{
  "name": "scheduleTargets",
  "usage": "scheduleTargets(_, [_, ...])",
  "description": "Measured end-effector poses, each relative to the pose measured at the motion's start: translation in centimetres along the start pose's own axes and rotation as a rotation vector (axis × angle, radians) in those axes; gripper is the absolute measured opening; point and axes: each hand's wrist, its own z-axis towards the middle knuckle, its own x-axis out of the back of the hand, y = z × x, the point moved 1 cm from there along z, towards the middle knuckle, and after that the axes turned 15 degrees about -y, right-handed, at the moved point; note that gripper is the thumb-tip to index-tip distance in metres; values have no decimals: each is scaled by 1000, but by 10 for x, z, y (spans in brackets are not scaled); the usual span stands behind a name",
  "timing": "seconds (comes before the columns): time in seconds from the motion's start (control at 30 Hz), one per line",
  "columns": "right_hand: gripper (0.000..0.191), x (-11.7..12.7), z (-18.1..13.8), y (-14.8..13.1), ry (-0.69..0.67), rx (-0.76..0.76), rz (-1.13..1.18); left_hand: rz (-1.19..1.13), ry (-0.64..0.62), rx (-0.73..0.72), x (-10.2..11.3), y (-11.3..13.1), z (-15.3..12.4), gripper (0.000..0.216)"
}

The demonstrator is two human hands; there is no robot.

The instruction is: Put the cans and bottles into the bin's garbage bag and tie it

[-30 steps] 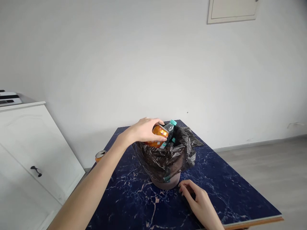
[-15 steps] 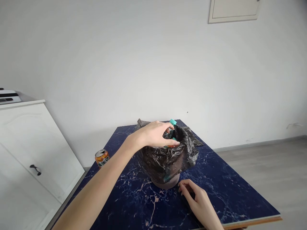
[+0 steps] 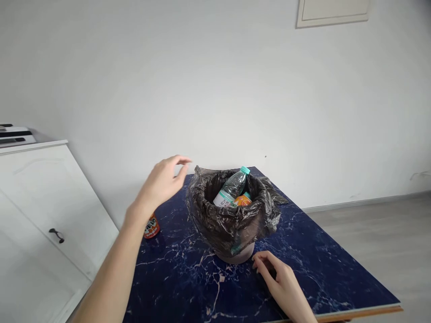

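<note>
A waste bin [image 3: 235, 259] lined with a black plastic bag [image 3: 222, 224] stands on the dark blue marbled table [image 3: 188, 282]. Inside the bag, a clear plastic bottle [image 3: 235, 183] with a teal cap leans to the right, its cap above the rim. Beside it lies an orange-labelled item [image 3: 243, 200], partly hidden. My left hand [image 3: 164, 179] hangs in the air left of the bag, thumb and fingers apart, holding nothing. Below its wrist stands an orange drink can [image 3: 151, 228], its top hidden by my arm. Near the bin's base, my right hand [image 3: 278, 278] rests loosely curled, with nothing in it.
A white cabinet [image 3: 43, 215] with a dark handle stands left of the table, with a white and black object [image 3: 16, 136] on top. The wall [image 3: 235, 89] rises behind the table. Grey floor [image 3: 370, 233] lies to the right.
My left hand has moved left from above the bag's opening, uncovering the bottle, which lies in the bag. My forearm now covers the can's top. My right hand has stayed in place.
</note>
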Motion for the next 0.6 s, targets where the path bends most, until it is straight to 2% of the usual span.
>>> scheduleTargets(0.07, [37, 1, 0, -1, 3, 5, -2, 108, -9, 136, -1, -35, -11, 48])
scheduleTargets(0.1, [37, 1, -1, -1, 3, 7, -1, 165, -54, 203, -4, -55, -15, 52])
scheduleTargets(0.23, [37, 1, -1, -2, 11, 6, -4, 333, -366, 486, -29, -131, -26, 77])
scheduleTargets(0.33, [39, 0, -1, -1, 15, 2, -13, 327, -422, 609, -50, -173, -31, 84])
scheduleTargets(0.47, [40, -1, -1, 0, 6, -13, -17, 291, -492, 680, -67, -203, -38, 80])
scheduleTargets(0.6, [40, -1, -1, 0, 0, -27, -16, 279, -491, 673, -70, -210, -43, 65])
